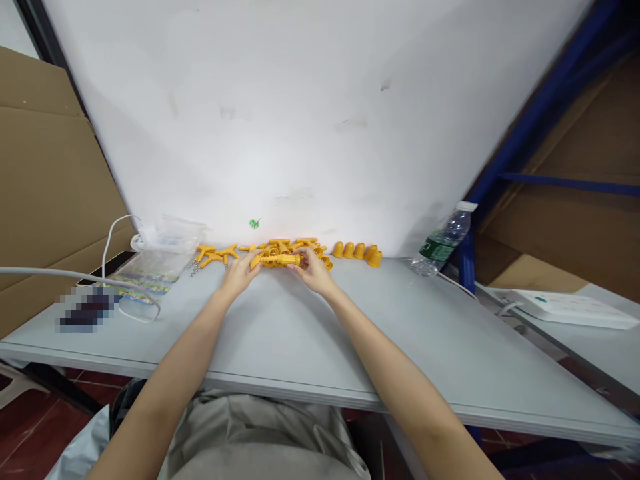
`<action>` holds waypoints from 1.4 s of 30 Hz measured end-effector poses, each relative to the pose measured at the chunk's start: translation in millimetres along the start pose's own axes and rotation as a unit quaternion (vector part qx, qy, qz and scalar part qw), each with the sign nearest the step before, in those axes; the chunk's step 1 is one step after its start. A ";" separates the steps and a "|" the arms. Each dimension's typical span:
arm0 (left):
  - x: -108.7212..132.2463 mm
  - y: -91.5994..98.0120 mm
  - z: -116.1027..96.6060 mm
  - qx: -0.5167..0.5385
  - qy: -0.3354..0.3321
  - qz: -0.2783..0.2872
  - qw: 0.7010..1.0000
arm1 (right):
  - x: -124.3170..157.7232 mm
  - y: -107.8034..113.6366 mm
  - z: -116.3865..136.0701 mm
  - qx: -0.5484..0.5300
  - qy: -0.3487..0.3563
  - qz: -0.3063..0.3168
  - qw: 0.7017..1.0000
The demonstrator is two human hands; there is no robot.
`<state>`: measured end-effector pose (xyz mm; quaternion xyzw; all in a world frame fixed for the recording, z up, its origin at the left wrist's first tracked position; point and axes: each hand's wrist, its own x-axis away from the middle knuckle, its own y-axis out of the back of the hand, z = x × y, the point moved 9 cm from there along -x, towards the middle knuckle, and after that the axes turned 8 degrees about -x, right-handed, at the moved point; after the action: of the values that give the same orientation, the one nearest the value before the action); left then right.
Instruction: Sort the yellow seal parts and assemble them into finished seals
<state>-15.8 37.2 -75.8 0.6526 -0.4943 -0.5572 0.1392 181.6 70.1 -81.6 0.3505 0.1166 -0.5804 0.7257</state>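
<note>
A long yellow plastic piece with a ribbed right end lies level between my two hands, raised in front of a pile of yellow parts. My left hand is closed on its left end. Around the ribbed right end close the fingers of my right hand. Behind are yellow T-shaped handles and round yellow cups, partly hidden by the held piece and my fingers. Left of my left hand lie more yellow T-shaped handles, with small metal screws beside them.
Several yellow cups stand in a row right of the pile. A water bottle leans at the right, near a white power strip. Clear plastic bags, a phone and a white cable occupy the left. A white wall rises behind.
</note>
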 end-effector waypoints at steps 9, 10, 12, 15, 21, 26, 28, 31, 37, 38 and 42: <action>1.0 -1.5 -1.3 -0.006 -0.016 0.017 1.000 | -0.4 -2.7 -3.6 -0.111 -0.046 0.077 0.990; 1.2 -1.1 -2.4 -0.005 -0.023 0.017 1.000 | 0.5 -1.7 -2.2 -0.116 -0.057 0.081 0.988; 1.9 0.0 -5.1 -0.004 -0.033 0.013 0.999 | 2.1 0.1 0.9 -0.122 -0.077 0.081 0.986; 3.1 0.2 -9.4 -0.002 -0.039 0.014 0.999 | 4.0 1.7 -0.5 -0.136 -0.127 0.057 0.981; 3.3 -2.3 -11.8 0.010 -0.030 0.024 0.999 | 8.1 0.0 -14.2 -0.156 -0.234 0.013 0.960; 2.1 -5.4 -6.1 0.015 -0.012 0.030 0.999 | 10.1 0.0 -4.2 -0.181 -0.221 0.074 0.956; 2.2 -5.5 -6.5 0.012 -0.014 0.035 0.999 | 10.5 1.2 1.6 -0.190 -0.206 0.085 0.956; 3.1 -3.6 -11.3 0.007 -0.030 0.037 0.999 | 12.0 0.4 2.1 -0.185 -0.221 0.076 0.954; 3.9 -2.4 -16.5 0.014 -0.035 0.036 0.999 | 13.3 -6.5 -3.4 -0.215 -0.262 0.036 0.940; 3.7 -3.1 -15.6 0.017 -0.030 0.038 0.999 | 13.8 -6.2 -4.9 -0.209 -0.269 0.036 0.939; 2.5 -6.4 -8.4 0.017 0.000 0.053 0.998 | 13.4 -1.3 -2.9 -0.222 -0.257 0.051 0.939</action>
<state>-5.7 35.1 -79.1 0.6278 -0.5373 -0.5408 0.1573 185.1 61.6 -91.9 0.0253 0.0342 -0.5721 0.8191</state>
